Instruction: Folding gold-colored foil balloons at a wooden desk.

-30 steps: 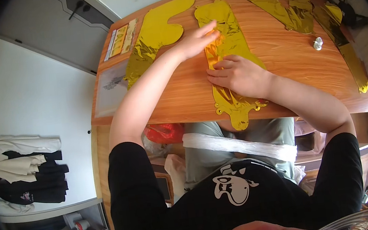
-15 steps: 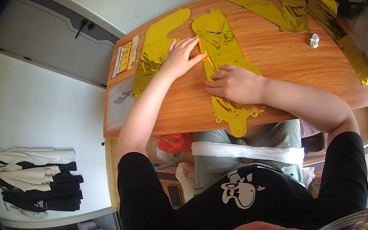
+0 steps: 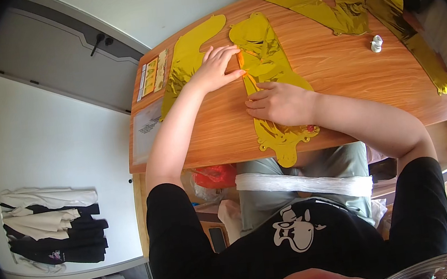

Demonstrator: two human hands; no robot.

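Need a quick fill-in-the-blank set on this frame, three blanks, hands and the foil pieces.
1. Both hands press on a flat ____-coloured foil balloon lying on the wooden table.
2. The left hand lies ____ from the person than the right hand.
3. The small white object sits to the person's ____ of both hands.

Missing words: gold; farther; right
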